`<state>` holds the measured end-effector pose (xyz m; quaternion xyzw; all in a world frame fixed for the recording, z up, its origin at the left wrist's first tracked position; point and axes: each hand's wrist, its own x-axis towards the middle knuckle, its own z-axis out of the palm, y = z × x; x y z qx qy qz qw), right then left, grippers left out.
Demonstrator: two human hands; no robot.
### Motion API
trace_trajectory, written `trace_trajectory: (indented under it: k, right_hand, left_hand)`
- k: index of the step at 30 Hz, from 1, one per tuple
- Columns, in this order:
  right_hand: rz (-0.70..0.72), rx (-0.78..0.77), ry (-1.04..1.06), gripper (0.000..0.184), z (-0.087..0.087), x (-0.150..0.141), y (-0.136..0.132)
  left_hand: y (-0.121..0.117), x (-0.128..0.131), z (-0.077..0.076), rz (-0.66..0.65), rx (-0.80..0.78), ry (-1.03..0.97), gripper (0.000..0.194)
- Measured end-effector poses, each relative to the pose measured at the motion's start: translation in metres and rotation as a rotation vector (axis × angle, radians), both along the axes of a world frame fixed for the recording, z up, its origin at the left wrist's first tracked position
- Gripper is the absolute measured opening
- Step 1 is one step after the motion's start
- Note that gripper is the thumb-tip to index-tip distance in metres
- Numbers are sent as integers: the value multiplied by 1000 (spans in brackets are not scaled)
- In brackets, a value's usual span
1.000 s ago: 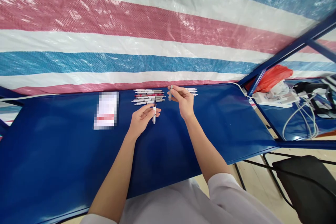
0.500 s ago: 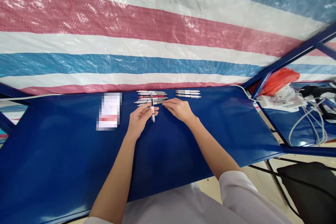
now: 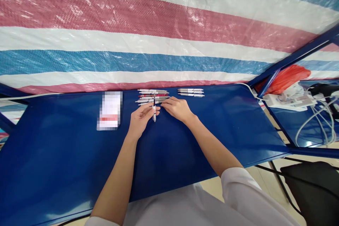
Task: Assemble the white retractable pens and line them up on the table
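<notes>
A white and dark pen (image 3: pixel 154 113) stands nearly upright in my left hand (image 3: pixel 141 118), pinched between thumb and fingers. Just beyond it lies a row of several pens (image 3: pixel 153 96), mostly white and grey with a red one among them. My right hand (image 3: pixel 178 108) is at the right ends of the nearest pens, its fingers drawn together and pointing left. Those fingers hide their own tips, so what they pinch, if anything, cannot be made out. A smaller group of white pens (image 3: pixel 190 92) lies behind my right hand, apart from the first row.
A blurred white and red packet (image 3: pixel 109 111) lies on the blue table (image 3: pixel 66 162) to the left. Striped sheeting (image 3: pixel 132 39) hangs along the back edge. Beyond the frame at right are a red plastic bag (image 3: pixel 290 77), a power strip (image 3: pixel 287 101) and looped white cables (image 3: pixel 316 123).
My right hand has shifted a little left along the ends of the nearest pens. My left hand still holds its pen in about the same place. The view has turned slightly.
</notes>
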<state>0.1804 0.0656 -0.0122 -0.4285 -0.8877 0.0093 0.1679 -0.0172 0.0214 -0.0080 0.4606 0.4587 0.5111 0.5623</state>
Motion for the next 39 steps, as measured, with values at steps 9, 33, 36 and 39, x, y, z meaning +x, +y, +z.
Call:
trace_trajectory:
  k: [9,33,36,39]
  right_hand:
    - [14,22,-6,29,0,-5,4]
    - [-257,-842,1608,33,45,-17,-46]
    - [-265,-862,1590,35,44,-16,-53]
    - [-275,-863,1582,35,43,-15,-58]
  left_hand:
    - [2,0,-4,15,5,-26,43]
    - [-24,6,19,-59,76,248,45]
    - [-29,9,23,-81,71,262,46]
    - [-33,10,25,-93,58,274,48]
